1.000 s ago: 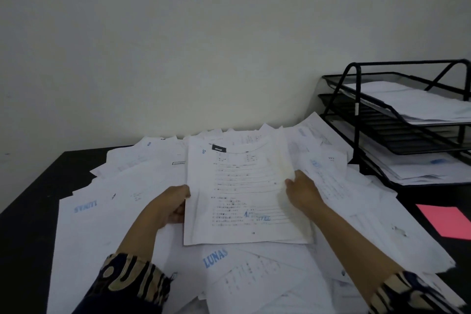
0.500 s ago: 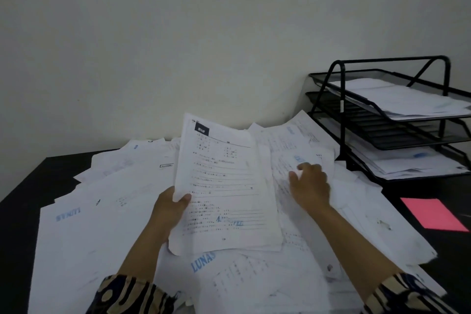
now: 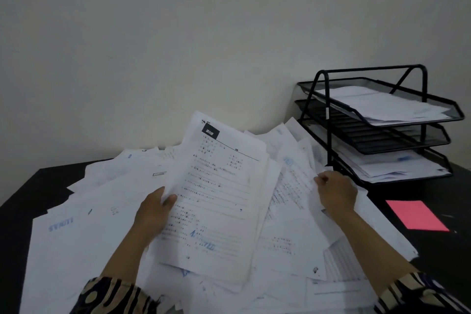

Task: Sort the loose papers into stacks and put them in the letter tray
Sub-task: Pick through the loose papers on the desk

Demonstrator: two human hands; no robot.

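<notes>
Left hand (image 3: 153, 214) lifts a thin stack of printed white sheets (image 3: 216, 196).
I see its grip pinching the stack's left edge; right hand (image 3: 336, 191) pinches a loose white sheet (image 3: 293, 186).

I see a pink sheet (image 3: 417, 215) lying flat on the black table (image 3: 448, 245), right of the right hand; pale wall (image 3: 178, 46) beyond.

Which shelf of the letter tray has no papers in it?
The middle shelf of the letter tray: its black mesh shows bare, while the top shelf and bottom shelf hold white sheets.
</notes>
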